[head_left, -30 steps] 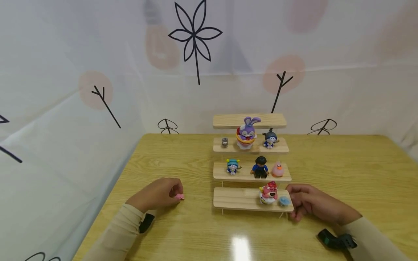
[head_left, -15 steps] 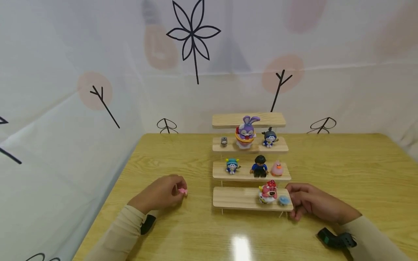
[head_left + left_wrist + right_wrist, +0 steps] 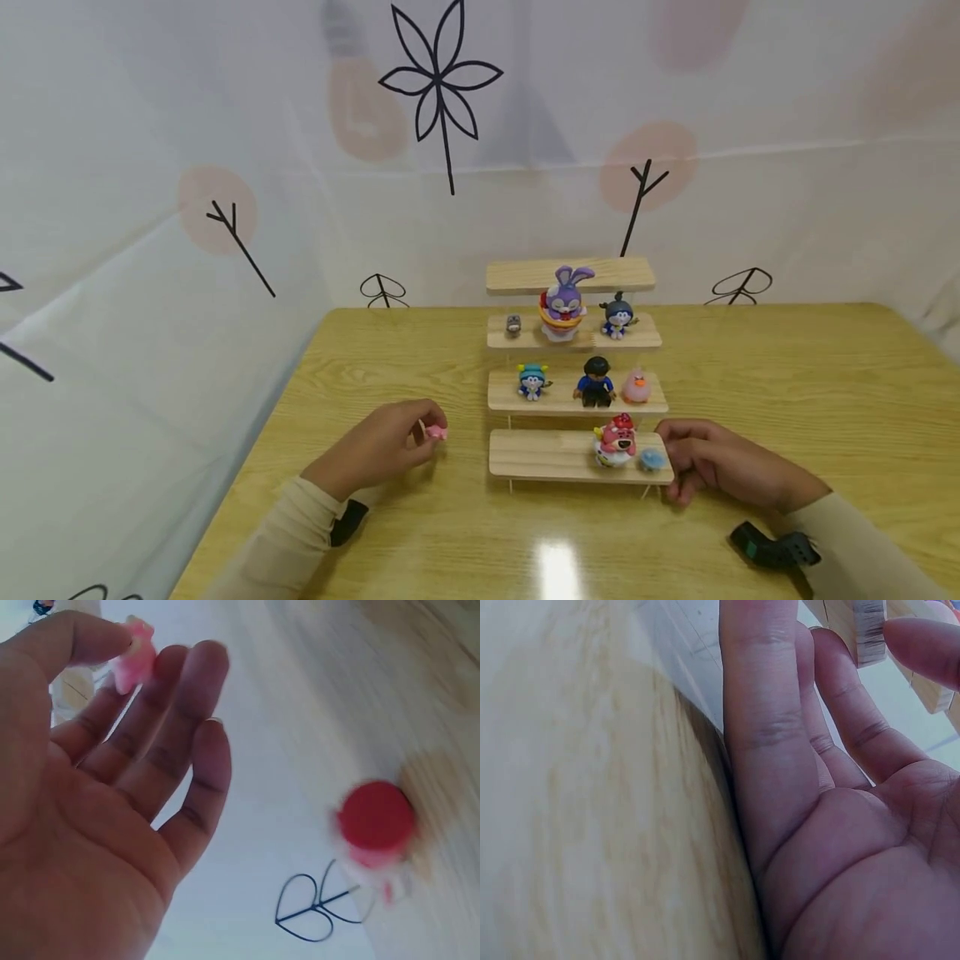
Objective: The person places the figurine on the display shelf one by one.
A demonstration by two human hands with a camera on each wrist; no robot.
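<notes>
My left hand (image 3: 386, 442) pinches a small pink figurine (image 3: 437, 432) between thumb and fingertips, left of the wooden tiered display shelf (image 3: 525, 454). The left wrist view shows the pink figurine (image 3: 136, 658) at the thumb tip, the other fingers loosely bent. At the right end of the bottom tier, my right hand (image 3: 720, 467) holds the board's edge, its thumb and fingers on either side of the board end (image 3: 870, 630) in the right wrist view. On that tier sit a pink bear figurine (image 3: 617, 443) and a small blue piece (image 3: 652, 459).
Higher tiers carry a purple rabbit figurine (image 3: 562, 308), a dark-haired toy figure (image 3: 596, 383), a pink duck (image 3: 637, 387) and several small figurines. A blurred red-topped object (image 3: 377, 817) appears in the left wrist view. A patterned white curtain (image 3: 420, 225) hangs behind the table.
My left hand has moved right and slightly away from me, toward the shelf, carrying the pink figurine. The right hand has stayed at the bottom tier's end.
</notes>
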